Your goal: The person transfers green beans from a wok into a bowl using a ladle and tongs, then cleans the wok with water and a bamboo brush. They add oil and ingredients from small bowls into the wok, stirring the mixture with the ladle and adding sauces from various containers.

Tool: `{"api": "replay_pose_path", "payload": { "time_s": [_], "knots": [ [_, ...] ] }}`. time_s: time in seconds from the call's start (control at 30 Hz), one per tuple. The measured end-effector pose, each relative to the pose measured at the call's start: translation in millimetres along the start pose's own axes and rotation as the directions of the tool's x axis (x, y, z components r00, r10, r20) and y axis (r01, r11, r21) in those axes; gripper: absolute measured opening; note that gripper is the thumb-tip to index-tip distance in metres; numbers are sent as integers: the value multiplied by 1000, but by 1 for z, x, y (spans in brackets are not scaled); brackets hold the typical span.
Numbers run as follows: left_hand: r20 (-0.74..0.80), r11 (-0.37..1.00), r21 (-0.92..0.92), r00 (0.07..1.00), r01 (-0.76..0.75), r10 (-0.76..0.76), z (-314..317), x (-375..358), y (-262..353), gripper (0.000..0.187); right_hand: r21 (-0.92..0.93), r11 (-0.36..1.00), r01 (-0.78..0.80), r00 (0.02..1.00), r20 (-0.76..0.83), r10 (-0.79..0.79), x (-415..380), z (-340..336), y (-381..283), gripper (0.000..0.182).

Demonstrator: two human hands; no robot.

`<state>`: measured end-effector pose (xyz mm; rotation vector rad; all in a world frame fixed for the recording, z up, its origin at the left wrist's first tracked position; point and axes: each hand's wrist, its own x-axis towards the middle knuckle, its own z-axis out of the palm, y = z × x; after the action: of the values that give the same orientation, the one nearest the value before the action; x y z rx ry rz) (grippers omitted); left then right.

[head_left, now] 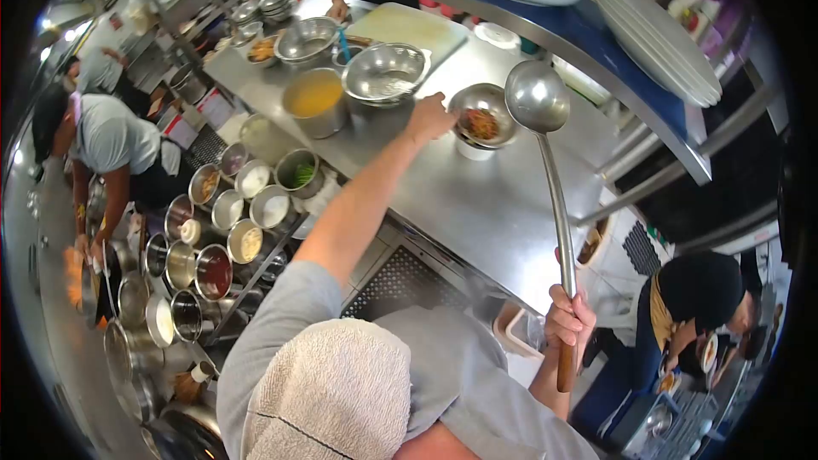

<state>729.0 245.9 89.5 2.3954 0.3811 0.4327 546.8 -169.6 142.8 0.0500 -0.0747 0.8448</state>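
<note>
My left hand (430, 117) reaches out across the steel counter (477, 204) and touches the rim of a small metal bowl (479, 116) that holds reddish-orange food. That bowl sits on a white cup or bowl. My right hand (569, 319) is closed around the wooden handle of a long steel ladle (538, 100). The ladle stands upright with its cup just to the right of the small bowl. A towel (336, 392) lies over my left shoulder.
A pot of yellow liquid (316, 100), a strainer bowl (384, 73), other steel bowls and a white cutting board (407, 27) stand at the counter's far end. Several condiment containers (230, 221) line the left. White plates (656, 34) rest on the blue shelf. Other people work left and lower right.
</note>
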Motion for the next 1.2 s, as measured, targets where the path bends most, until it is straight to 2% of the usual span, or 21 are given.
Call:
{"api": "replay_pose_path", "payload": {
  "time_s": [0.03, 0.1, 0.13, 0.23, 0.3, 0.37, 0.47, 0.57, 0.67, 0.73, 0.77, 0.8, 0.83, 0.87, 0.9, 0.93, 0.97, 1.03, 1.07, 1.13, 1.2],
  "knots": [
    [170, 996, 91, 985, 9, -24, -3, 12, 7, 50, 35, 999, 35, 999, 0, -35, -7, -1, -1, 71],
    [253, 987, 121, 958, 109, -137, 5, 26, 16, 49, -4, 997, 74, 997, 17, -74, -19, -3, -4, 71],
    [148, 967, 257, 988, 0, -39, 14, 29, 12, 45, 2, 997, 80, 997, 13, -80, -22, -1, -6, 72],
    [128, 941, 336, 988, 33, -81, 18, 36, 14, 43, -37, 998, 60, 998, 10, -59, -30, 0, -14, 73],
    [217, 992, 97, 970, 86, -106, 11, 39, 16, 37, -65, 997, 41, 999, -8, -41, -30, -1, -17, 73],
    [307, 975, -151, 946, 161, -109, 6, 41, 15, 31, -81, 996, 24, 998, -50, -28, -26, 0, -21, 75],
    [145, 883, -448, 986, 139, -81, 6, 42, 5, 27, -28, 999, -26, 999, -34, 25, -12, 5, -16, 77],
    [21, 671, -722, 975, 169, -223, -18, 27, 7, 20, -44, 992, -122, 993, -3, 122, 1, 5, -17, 77],
    [14, 587, -790, 962, 178, -273, -40, -3, -12, 18, -151, 968, -202, 979, 1, 204, 14, 3, -15, 76],
    [38, 577, -791, 957, 206, -289, -58, -40, -44, 18, -237, 924, -299, 953, -21, 303, 29, -4, -11, 71],
    [-10, 508, -853, 969, 122, -249, -72, -70, -56, 18, -259, 903, -343, 939, -71, 337, 38, -3, -4, 68],
    [-51, 636, -750, 943, 181, -328, -87, -96, -64, 16, -247, 887, -390, 920, -128, 369, 51, -6, 4, 67],
    [-140, 629, -760, 902, 165, -407, -79, -117, -97, 12, -237, 860, -452, 891, -157, 425, 64, -13, 13, 67],
    [-121, 489, -863, 887, 128, -445, -89, -152, -109, 11, -224, 814, -536, 844, -159, 512, 76, -20, 22, 67],
    [-75, 423, -888, 851, 180, -519, -117, -193, -103, 12, -210, 771, -601, 799, -161, 579, 90, -25, 33, 67],
    [-125, 431, -888, 819, 160, -561, -130, -228, -116, 13, -179, 703, -688, 725, -135, 676, 107, -31, 45, 66],
    [-149, 488, -841, 766, 235, -625, -142, -264, -132, 12, -182, 628, -756, 653, -164, 739, 120, -31, 61, 65],
    [-187, 493, -825, 689, 277, -701, -162, -337, -161, 8, -190, 485, -854, 518, -230, 824, 154, -24, 102, 65],
    [-211, 479, -836, 649, 268, -731, -168, -376, -179, 14, -132, 424, -896, 444, -247, 861, 169, -18, 133, 65],
    [-237, 406, -879, 506, 252, -829, -179, -448, -190, 21, -212, 300, -930, 347, -235, 908, 196, -20, 188, 66],
    [-302, 420, -865, 381, 276, -874, -194, -509, -178, 19, -415, 138, -899, 287, -321, 902, 220, -13, 257, 69]
  ]
}}
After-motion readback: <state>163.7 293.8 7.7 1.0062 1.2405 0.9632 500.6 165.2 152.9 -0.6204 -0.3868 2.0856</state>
